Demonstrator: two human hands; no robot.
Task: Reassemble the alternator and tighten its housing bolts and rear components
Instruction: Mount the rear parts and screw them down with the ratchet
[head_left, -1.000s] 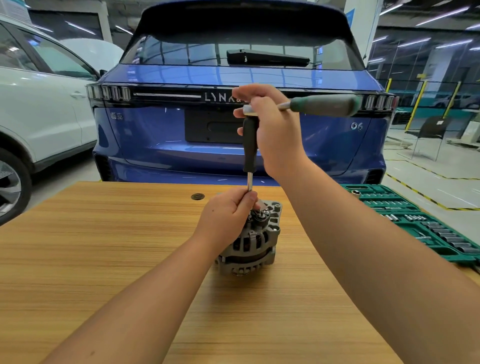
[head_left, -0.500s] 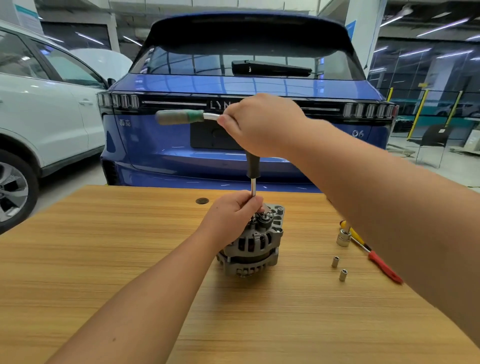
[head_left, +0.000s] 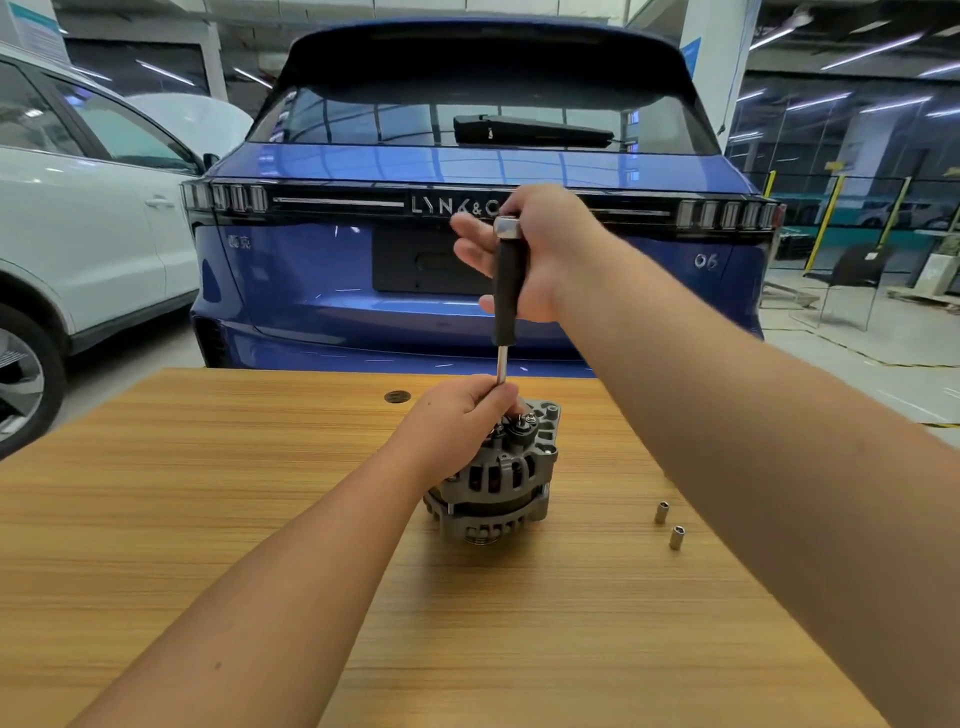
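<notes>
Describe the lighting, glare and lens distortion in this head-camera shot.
Head view: even overhead strip lighting; soft streaks of glare on the glossy blue car's tailgate; wide-angle bending stretches the right forearm and curves the wooden table's edge; the grey metal alternator stays sharp, casting only a faint shadow.

A wooden table (head_left: 208, 519) is standing before a blue car (head_left: 467, 166). A white car (head_left: 78, 218) is sitting left. Ceiling strip lights (head_left: 872, 49) are glowing.
</notes>
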